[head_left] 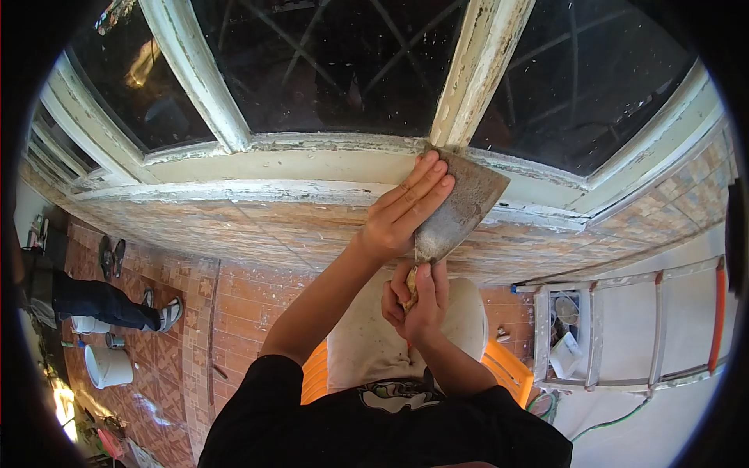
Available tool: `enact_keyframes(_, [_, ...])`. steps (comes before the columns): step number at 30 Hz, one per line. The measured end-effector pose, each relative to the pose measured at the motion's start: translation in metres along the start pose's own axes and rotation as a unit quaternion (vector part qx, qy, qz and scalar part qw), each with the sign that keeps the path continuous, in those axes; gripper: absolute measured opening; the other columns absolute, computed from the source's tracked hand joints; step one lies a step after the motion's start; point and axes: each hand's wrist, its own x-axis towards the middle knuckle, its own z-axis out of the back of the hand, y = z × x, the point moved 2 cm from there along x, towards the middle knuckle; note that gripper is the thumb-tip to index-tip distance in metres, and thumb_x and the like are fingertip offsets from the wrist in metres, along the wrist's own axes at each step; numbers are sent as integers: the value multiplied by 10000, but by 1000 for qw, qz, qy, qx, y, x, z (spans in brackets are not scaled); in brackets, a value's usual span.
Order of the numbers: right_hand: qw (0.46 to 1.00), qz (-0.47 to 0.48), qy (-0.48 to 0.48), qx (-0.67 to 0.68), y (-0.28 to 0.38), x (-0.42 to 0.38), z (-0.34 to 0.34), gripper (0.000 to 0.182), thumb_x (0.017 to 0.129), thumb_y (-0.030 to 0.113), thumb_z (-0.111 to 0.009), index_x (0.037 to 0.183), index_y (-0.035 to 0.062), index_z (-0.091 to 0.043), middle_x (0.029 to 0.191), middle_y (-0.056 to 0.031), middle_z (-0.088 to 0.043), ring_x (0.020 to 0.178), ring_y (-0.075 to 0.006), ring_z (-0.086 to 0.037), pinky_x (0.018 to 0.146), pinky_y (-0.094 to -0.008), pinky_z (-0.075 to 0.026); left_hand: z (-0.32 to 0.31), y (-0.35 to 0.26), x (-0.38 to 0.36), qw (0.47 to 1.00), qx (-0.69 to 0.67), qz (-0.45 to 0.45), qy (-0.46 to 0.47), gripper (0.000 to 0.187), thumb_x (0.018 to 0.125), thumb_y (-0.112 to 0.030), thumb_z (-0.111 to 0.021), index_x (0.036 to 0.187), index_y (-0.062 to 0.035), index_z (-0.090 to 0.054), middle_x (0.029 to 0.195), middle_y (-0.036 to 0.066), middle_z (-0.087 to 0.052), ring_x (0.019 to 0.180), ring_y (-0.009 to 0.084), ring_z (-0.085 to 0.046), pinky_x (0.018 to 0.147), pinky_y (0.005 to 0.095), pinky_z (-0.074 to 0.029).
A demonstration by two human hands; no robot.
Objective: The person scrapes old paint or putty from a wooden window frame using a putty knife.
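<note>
A wide metal scraper lies against the bottom rail of a window frame with worn, peeling white paint. Wrapped round its handle is my right hand, just above my lap. My left hand presses its outstretched fingers on the blade's left side, near the corner where an upright bar meets the rail. The blade's top edge touches the wood at that joint. Part of the handle is hidden by my right fingers.
Stone-look tiles cover the wall below the window. A ladder and a container with a white tub are at the right. I sit on an orange chair. At the left are another person's leg and a white bucket.
</note>
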Motion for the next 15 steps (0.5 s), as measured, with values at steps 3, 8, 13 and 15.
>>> enact_keyframes(3, [998, -5, -69, 8, -10, 0, 0, 238, 1042, 336, -301, 1142, 131, -368, 645, -27, -375, 377, -115, -334, 318, -247, -276, 2, -3, -1, 1000, -4, 1, 8, 329, 801, 71, -592, 1126, 75, -636, 1203, 232, -608, 1185, 366, -558, 1020, 466, -456])
enact_keyframes(8, [995, 30, -73, -61, -9, 9, 7, 227, 1043, 331, -312, 1008, 115, -374, 647, -32, -396, 386, -107, -349, 325, -240, -277, -6, 2, -8, 1000, -1, -2, -9, 333, 812, 31, -597, 1139, 81, -627, 1208, 237, -603, 1188, 378, -555, 1023, 488, -445])
enact_keyframes(13, [995, 35, -57, -77, -3, 16, -1, 211, 1042, 314, -320, 1066, 117, -393, 644, -30, -397, 392, -99, -349, 330, -237, -277, 0, 5, 11, 999, 0, -8, -41, 331, 834, 38, -570, 1159, 80, -618, 1216, 247, -596, 1195, 389, -547, 1024, 488, -437])
enact_keyframes(15, [995, 19, -66, -66, -9, 11, 4, 221, 1042, 319, -317, 1104, 123, -398, 641, -28, -394, 391, -100, -346, 330, -238, -275, 1, 3, 1, 1000, -5, 3, 8, 324, 831, 34, -573, 1147, 90, -620, 1214, 254, -594, 1189, 393, -552, 1021, 493, -438])
